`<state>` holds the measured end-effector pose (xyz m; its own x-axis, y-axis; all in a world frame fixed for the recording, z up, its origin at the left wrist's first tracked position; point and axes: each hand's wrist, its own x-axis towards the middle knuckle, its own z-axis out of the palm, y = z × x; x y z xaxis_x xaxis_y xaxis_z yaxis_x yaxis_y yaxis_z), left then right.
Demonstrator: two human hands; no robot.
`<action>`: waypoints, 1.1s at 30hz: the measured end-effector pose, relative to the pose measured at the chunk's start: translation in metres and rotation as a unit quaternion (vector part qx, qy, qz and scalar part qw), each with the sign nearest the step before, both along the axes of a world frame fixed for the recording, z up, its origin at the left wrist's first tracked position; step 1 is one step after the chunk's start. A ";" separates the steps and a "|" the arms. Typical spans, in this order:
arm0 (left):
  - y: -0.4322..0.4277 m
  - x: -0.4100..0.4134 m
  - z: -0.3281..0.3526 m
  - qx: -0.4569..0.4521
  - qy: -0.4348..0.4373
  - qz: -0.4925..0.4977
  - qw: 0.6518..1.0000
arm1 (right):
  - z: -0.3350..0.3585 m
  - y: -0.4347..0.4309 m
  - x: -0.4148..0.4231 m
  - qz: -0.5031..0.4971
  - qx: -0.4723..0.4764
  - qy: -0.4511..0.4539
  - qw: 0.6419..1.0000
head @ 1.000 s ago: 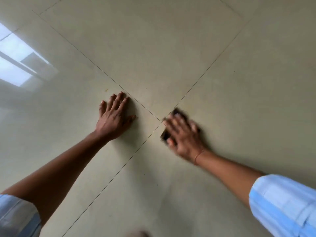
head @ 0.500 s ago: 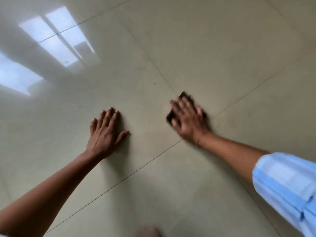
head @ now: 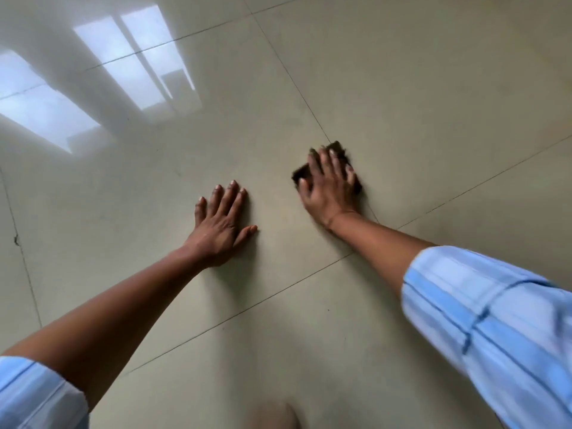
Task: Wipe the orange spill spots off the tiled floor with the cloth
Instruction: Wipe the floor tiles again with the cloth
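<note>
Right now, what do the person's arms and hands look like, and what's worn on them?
Both hands are bare, no gloves or rings showing: left hand, right hand. Each arm wears a light blue sleeve with darker blue stripes, rolled up so the forearms are bare: left sleeve, right sleeve. A thin band seems to circle the right wrist.

Hands: 2, left hand (head: pixel 221 226) and right hand (head: pixel 329 187), both on tiled floor (head: pixel 402 72), dark scrub pad (head: pixel 301 173): 1, under right hand, rolled blue striped sleeves: 2, left sleeve (head: pixel 34 394) and right sleeve (head: pixel 495 320) at floor's lower corners, crack (head: pixel 15 239): 1, at left edge
</note>
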<state>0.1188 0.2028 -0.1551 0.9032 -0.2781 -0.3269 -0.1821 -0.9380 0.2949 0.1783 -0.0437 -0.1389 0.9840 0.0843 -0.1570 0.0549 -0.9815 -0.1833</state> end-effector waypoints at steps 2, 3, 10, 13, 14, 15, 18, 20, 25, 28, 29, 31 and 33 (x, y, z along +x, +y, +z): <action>0.000 0.000 0.004 0.011 0.004 0.002 1.000 | -0.002 0.037 -0.030 0.061 0.025 -0.001 0.998; -0.002 0.001 0.005 0.015 0.003 0.009 1.000 | -0.005 0.040 -0.060 0.108 0.027 0.003 0.994; -0.057 -0.073 0.013 0.003 -0.012 -0.052 0.999 | -0.003 -0.049 -0.123 -0.057 0.007 -0.012 0.998; -0.061 -0.092 0.011 0.009 -0.011 -0.053 0.998 | -0.005 -0.010 -0.161 -0.054 0.026 -0.022 0.998; -0.055 -0.093 0.013 0.014 -0.014 -0.054 0.998 | -0.006 -0.005 -0.190 0.030 0.033 -0.016 0.999; -0.046 -0.093 0.015 0.019 -0.016 -0.055 0.998 | -0.005 -0.014 -0.220 0.117 0.034 0.002 0.993; -0.033 -0.097 0.023 0.027 -0.018 -0.053 0.998 | -0.002 -0.083 -0.237 0.133 0.013 -0.010 0.991; -0.037 -0.108 0.022 0.033 -0.018 -0.063 0.997 | 0.006 -0.091 -0.216 -0.058 0.002 -0.001 0.998; -0.054 -0.124 0.018 0.021 -0.003 -0.090 0.996 | 0.000 -0.023 -0.273 0.089 0.022 -0.010 0.996; -0.048 -0.124 0.023 0.019 -0.004 -0.089 0.996 | 0.001 -0.071 -0.297 0.116 0.016 -0.012 0.993; -0.044 -0.125 0.023 0.016 -0.006 -0.084 0.996 | 0.000 -0.080 -0.289 0.042 0.007 -0.012 0.999; -0.031 -0.128 0.022 0.010 -0.015 -0.055 0.998 | 0.004 -0.066 -0.250 -0.159 0.015 0.007 0.987; -0.013 -0.126 0.023 0.008 -0.031 -0.006 0.999 | 0.002 -0.017 -0.205 -0.234 0.051 -0.012 0.971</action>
